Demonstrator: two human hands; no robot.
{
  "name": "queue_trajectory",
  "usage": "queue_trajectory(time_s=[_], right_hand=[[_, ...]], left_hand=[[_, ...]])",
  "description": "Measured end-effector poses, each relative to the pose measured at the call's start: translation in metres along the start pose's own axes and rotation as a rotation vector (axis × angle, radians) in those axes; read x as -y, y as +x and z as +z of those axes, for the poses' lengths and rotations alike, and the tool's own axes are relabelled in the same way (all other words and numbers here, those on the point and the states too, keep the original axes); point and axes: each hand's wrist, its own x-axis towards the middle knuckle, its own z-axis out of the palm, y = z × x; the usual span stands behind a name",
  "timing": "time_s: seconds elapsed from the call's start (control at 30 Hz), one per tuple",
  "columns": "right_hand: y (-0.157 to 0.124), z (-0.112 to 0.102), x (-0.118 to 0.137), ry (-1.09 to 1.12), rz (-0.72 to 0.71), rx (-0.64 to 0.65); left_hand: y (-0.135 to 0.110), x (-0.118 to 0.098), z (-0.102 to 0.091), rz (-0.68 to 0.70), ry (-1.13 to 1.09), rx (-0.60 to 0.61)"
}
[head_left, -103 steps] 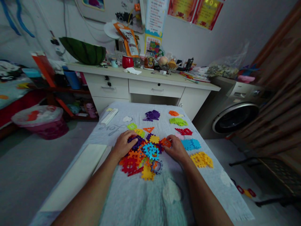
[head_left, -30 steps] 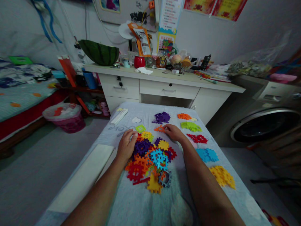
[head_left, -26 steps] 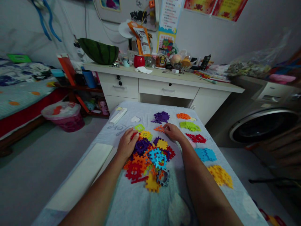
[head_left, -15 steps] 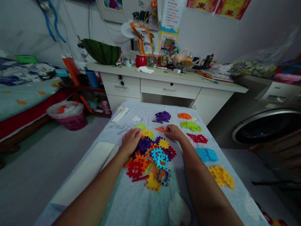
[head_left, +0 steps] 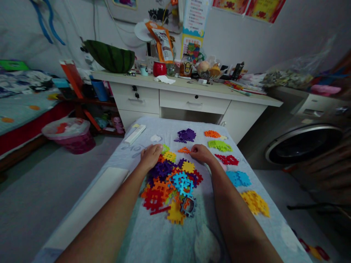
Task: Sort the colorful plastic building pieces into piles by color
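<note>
A mixed heap of interlocking plastic building pieces in purple, red, orange, yellow, blue and grey lies on the cloth-covered table before me. At its far left edge, my left hand has its fingers together against a light green building piece, which they partly cover. My right hand rests beyond the heap, fingers curled at the right end of an orange building piece. Its fingertips are mostly hidden. A yellow building piece sits close to my left hand.
Single-colour piles line the far and right sides: purple, orange, green, red, blue and yellow. A white box lies far left. Behind stands a cluttered desk; a washing machine is right.
My left hand has moved from the heap's left side farther away, onto the light green piece. My right hand stays by the orange piece. The view has shifted slightly.
</note>
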Motion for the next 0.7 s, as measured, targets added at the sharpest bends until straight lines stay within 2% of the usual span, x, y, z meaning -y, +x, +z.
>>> queue_trajectory(time_s=[0.23,0.4,0.57,0.7], right_hand=[[0.001,0.0,-0.003,0.054,-0.015,-0.002],[0.002,-0.005,-0.009,0.189,-0.011,-0.032],[0.017,-0.032,-0.032,0.211,-0.013,-0.286],[0.038,-0.063,-0.066,0.098,0.179,-0.423]], left_hand=[[-0.018,0.003,-0.002,0.105,-0.177,0.023],[-0.022,0.004,-0.005,0.107,-0.255,0.044],[-0.023,0.001,-0.009,0.138,-0.272,0.061],[-0.026,-0.003,-0.012,0.112,-0.335,0.001]])
